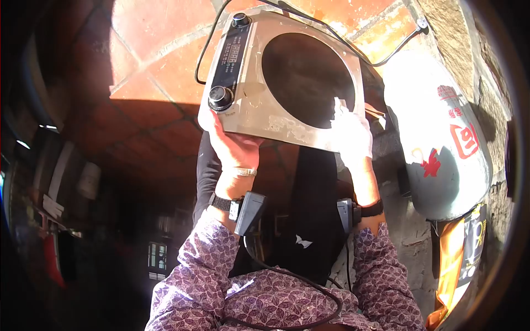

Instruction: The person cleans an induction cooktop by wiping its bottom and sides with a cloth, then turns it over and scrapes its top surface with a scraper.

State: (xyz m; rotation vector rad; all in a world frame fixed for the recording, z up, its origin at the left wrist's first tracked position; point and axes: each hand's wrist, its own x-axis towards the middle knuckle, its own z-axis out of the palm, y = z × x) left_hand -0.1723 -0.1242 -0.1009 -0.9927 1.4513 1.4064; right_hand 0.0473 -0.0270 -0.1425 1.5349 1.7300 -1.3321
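Note:
A portable induction cooktop point(259, 99) is tilted in front of me, with a round black glass plate, a dark control strip and two knobs. Its metal frame has stains and worn patches. My left hand point(234, 144) grips the near left corner, thumb on top beside the lower knob point(220, 97) and fingers underneath. Over the near right part of the cooktop lies my right hand point(353, 135), bleached by sunlight. A small crumpled white wad point(340, 103) shows at its fingertips, against the edge of the black plate.
The cooktop's black power cord point(381, 62) loops round its far side to a plug point(422, 26). A large pale sack with red characters point(441, 138) stands at the right, above an orange bag point(450, 259). Reddish floor tiles point(160, 60) are half sunlit.

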